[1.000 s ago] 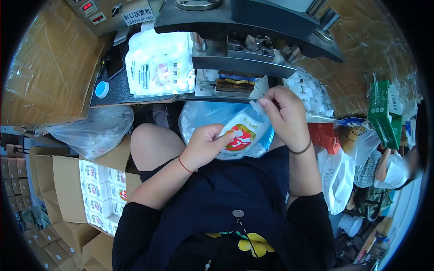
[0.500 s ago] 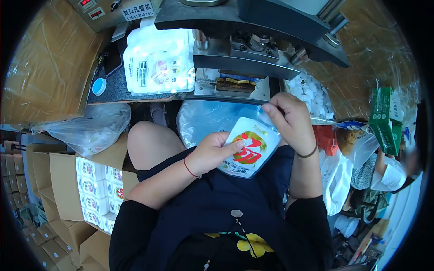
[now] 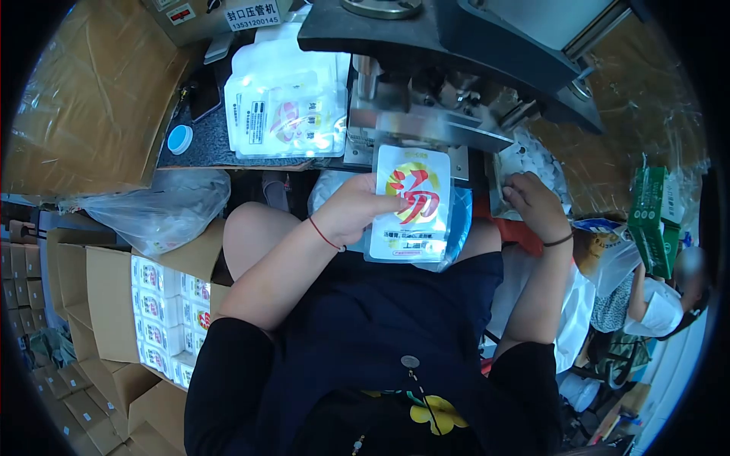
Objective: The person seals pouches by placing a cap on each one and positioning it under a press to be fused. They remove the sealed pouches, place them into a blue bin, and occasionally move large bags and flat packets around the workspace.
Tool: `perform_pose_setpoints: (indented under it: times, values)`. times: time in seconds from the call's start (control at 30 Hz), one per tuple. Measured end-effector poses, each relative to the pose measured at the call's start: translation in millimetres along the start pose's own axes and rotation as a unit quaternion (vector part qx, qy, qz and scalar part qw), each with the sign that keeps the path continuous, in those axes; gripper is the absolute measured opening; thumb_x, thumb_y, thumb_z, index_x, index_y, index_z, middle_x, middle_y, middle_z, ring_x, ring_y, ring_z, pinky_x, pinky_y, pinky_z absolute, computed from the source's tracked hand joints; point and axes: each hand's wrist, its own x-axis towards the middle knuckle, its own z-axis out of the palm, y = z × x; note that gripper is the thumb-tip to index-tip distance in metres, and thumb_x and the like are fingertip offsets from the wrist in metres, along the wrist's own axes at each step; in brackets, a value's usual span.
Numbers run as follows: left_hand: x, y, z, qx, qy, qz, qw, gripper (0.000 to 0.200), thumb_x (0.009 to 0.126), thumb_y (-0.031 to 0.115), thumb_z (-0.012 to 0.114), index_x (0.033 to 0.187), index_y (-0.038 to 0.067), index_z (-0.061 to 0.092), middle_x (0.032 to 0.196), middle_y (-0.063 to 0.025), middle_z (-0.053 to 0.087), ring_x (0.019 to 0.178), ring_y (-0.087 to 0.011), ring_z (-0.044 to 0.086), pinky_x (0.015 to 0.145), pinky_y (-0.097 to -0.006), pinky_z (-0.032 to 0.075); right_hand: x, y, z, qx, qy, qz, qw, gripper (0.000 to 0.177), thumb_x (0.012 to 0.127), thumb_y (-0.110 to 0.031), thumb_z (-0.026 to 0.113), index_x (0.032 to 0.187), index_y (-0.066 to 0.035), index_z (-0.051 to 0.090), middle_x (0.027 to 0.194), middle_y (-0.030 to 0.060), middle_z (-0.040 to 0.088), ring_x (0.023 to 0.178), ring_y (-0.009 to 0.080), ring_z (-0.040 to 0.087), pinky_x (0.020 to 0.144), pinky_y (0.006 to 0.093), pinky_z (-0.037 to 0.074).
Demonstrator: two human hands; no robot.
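Observation:
My left hand (image 3: 351, 211) grips a white plastic pouch (image 3: 411, 228) with a gold disc and red lettering, thumb on its front. The pouch is held upright, its top edge just at the sealing press (image 3: 414, 125), whose front bar is smeared by motion. Whether the top edge lies inside the press cannot be made out. To the right, my right hand (image 3: 538, 207) is at the near edge of a tray of small white plastic pieces (image 3: 528, 163). Its fingers are curled together, and anything between them is hidden.
Flat pouches (image 3: 285, 114) are stacked left of the press, beside a blue-topped round cap (image 3: 180, 139). An open carton (image 3: 110, 304) of packed pouches stands lower left. A green box (image 3: 652, 220) and another person (image 3: 654, 300) are at the right.
My left hand has raised the pouch to the press and turned it more upright. My right hand has left the pouch's top corner and moved right to the tray of white pieces.

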Motion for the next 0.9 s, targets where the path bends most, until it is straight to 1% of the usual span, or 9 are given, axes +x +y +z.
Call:
perform_pose_setpoints:
  times: [0.17, 0.2, 0.23, 0.27, 0.43, 0.53, 0.63, 0.73, 0.9]
  values:
    - [-8.6, 22.5, -32.5, 0.342, 0.3, 0.247, 0.855, 0.05, 0.096, 0.028, 0.071, 0.13, -0.002, 0.049, 0.112, -0.0178, 0.063, 0.102, -0.0247, 0.065, 0.085, -0.0358, 0.054, 7.3, 7.1, 18.9, -0.016, 0.137, 0.002, 0.99, 0.016, 0.093, -0.013, 0.066, 0.108, -0.009, 0.064, 0.099, 0.0138, 0.068, 0.093, 0.0335, 0.068, 0.075, 0.0424, 0.052]
    - [-6.2, 32.5, -63.9, 0.596, 0.369, 0.428, 0.57, 0.068, 0.094, 0.032, 0.071, 0.144, -0.002, 0.041, 0.135, -0.0303, 0.052, 0.127, -0.0389, 0.054, 0.103, -0.0461, 0.046, 7.6, -0.3, 20.9, -0.022, 0.162, 0.022, 0.986, 0.017, 0.092, -0.013, 0.066, 0.108, -0.009, 0.064, 0.099, 0.0135, 0.069, 0.093, 0.0336, 0.068, 0.075, 0.0425, 0.053]
    - [-17.8, 46.3, -76.1, 0.735, 0.363, 0.385, 0.424, 0.081, 0.091, 0.034, 0.073, 0.154, 0.001, 0.034, 0.151, -0.0347, 0.035, 0.144, -0.0469, 0.034, 0.114, -0.0546, 0.034, 8.6, -4.0, 22.1, -0.028, 0.189, 0.04, 0.981, 0.018, 0.091, -0.013, 0.067, 0.108, -0.009, 0.065, 0.099, 0.0133, 0.07, 0.094, 0.0336, 0.068, 0.075, 0.0426, 0.053]
    - [-25.4, 41.9, -96.2, 0.822, 0.311, 0.272, 0.392, 0.085, 0.089, 0.034, 0.074, 0.156, 0.003, 0.032, 0.155, -0.0324, 0.033, 0.145, -0.046, 0.035, 0.114, -0.0579, 0.034, 9.3, -0.1, 24.5, -0.022, 0.194, 0.032, 0.98, 0.019, 0.091, -0.013, 0.067, 0.109, -0.01, 0.065, 0.098, 0.0131, 0.07, 0.093, 0.0342, 0.068, 0.075, 0.0432, 0.053]
    - [-55.4, 33.5, -109.2, 0.78, 0.205, 0.3, 0.51, 0.043, 0.1, 0.02, 0.064, 0.137, -0.001, 0.057, 0.129, -0.0238, 0.064, 0.121, -0.034, 0.062, 0.104, -0.0457, 0.048, 17.9, 16.4, 28.3, -0.123, 0.225, -0.027, 0.966, 0.028, 0.088, -0.014, 0.07, 0.115, -0.008, 0.064, 0.1, 0.0136, 0.071, 0.088, 0.0364, 0.068, 0.074, 0.0443, 0.053]
    - [-62.2, 27.4, -82.8, 0.262, 0.269, 0.313, 0.872, 0.026, 0.105, 0.015, 0.059, 0.121, -0.004, 0.066, 0.109, -0.0134, 0.073, 0.1, -0.0183, 0.07, 0.091, -0.0326, 0.054, 13.1, 4.8, 18.3, -0.148, 0.345, -0.094, 0.922, 0.028, 0.089, -0.01, 0.07, 0.116, -0.006, 0.064, 0.099, 0.0162, 0.07, 0.087, 0.0363, 0.069, 0.075, 0.0436, 0.054]
    - [-68.9, 16.0, -45.5, 0.303, 0.208, 0.241, 0.898, 0.023, 0.099, 0.017, 0.07, 0.105, -0.005, 0.072, 0.09, -0.0053, 0.074, 0.079, -0.0079, 0.065, 0.073, -0.0236, 0.053, -8.7, -33.7, 20.3, 0.112, 0.281, 0.029, 0.953, 0.026, 0.092, -0.008, 0.068, 0.116, -0.002, 0.065, 0.098, 0.0168, 0.068, 0.088, 0.0327, 0.067, 0.079, 0.0399, 0.053]
    - [-58.5, -6.6, -35.9, 0.421, 0.152, 0.189, 0.874, 0.02, 0.091, 0.016, 0.078, 0.097, -0.002, 0.074, 0.08, -0.0058, 0.072, 0.069, -0.0066, 0.062, 0.064, -0.0238, 0.05, -6.5, -83.7, 15.2, 0.171, 0.191, -0.208, 0.944, 0.02, 0.095, -0.012, 0.069, 0.113, -0.002, 0.067, 0.098, 0.014, 0.069, 0.082, 0.0273, 0.066, 0.075, 0.0352, 0.053]
    - [-49.7, -22.3, 10.7, 0.333, 0.064, 0.119, 0.933, 0.026, 0.096, 0.022, 0.074, 0.102, -0.004, 0.074, 0.085, -0.0053, 0.074, 0.076, -0.0059, 0.065, 0.068, -0.0237, 0.052, 2.8, -139.8, 10.3, 0.283, 0.208, -0.203, 0.914, 0.014, 0.096, -0.014, 0.065, 0.102, -0.002, 0.069, 0.091, 0.0128, 0.07, 0.079, 0.0294, 0.064, 0.076, 0.0369, 0.051]
